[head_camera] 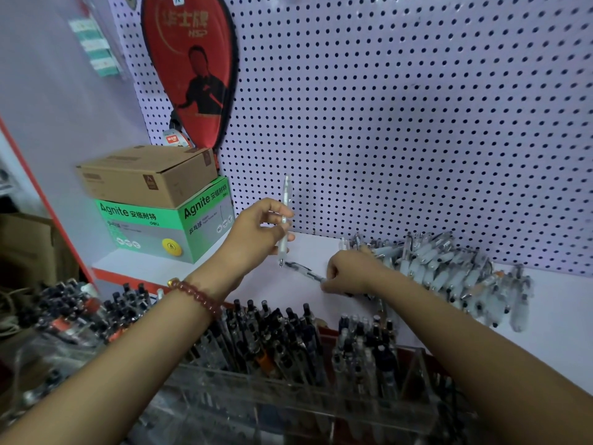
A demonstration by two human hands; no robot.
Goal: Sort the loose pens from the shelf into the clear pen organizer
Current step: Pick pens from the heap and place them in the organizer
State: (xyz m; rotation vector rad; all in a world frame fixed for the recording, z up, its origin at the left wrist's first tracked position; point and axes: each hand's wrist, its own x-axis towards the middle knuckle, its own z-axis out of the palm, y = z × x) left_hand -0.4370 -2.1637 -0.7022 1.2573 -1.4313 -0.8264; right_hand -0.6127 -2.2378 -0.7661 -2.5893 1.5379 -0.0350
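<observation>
Gathering step, I judge: the left hand point(256, 232) pinches a slim frosted plastic pen point(284, 220) upright, left of the pen pile point(449, 271) on the smooth white shelf point(552, 316), while the right hand point(349, 273) pinches a dark pen point(303, 271) lying just left of that pile. Next, both need lowering tip-down into the crowded clear organizer point(288, 399), nearer than the pile.

On the shelf point(552, 316), a carton point(144, 178) is stacked on a larger box point(167, 229) at the left, and a pile of pens point(449, 271) is heaped at the right, against the pegboard point(417, 107) behind. The pen organizer point(288, 403), packed with upright pens point(272, 335), is set in front.
</observation>
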